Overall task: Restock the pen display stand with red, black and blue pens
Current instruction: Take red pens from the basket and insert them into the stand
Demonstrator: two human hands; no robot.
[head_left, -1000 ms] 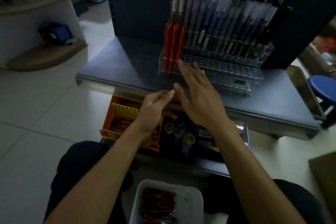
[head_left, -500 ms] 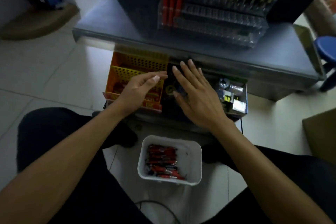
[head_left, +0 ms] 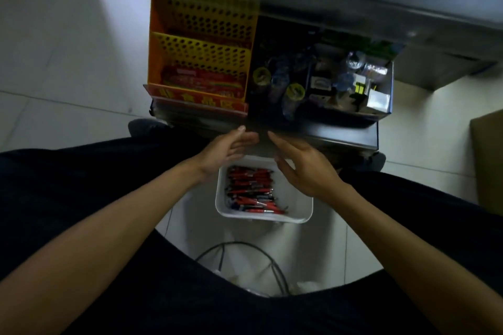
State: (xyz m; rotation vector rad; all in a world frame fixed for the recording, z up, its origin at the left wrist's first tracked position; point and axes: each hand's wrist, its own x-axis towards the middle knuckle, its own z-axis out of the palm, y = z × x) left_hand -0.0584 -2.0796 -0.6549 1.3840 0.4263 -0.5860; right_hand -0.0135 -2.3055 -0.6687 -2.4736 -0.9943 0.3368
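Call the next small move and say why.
Probably lower the right hand into the tub and pinch a few pens. Both hands are open and empty, with the left hand beside the right over the tub's far edge. The pens, mostly red, lie loose in the tub, so there is nothing in hand to restock with yet.

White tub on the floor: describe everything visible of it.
The white tub looks like plastic. It is rectangular with rounded corners, open-topped, and stands upright on the pale tiled floor between the person's legs. A loose heap of mostly red pens lies in its left part; the right part is bare. The left hand and right hand, both open, overlap its far rim in the picture; whether they touch it cannot be told.
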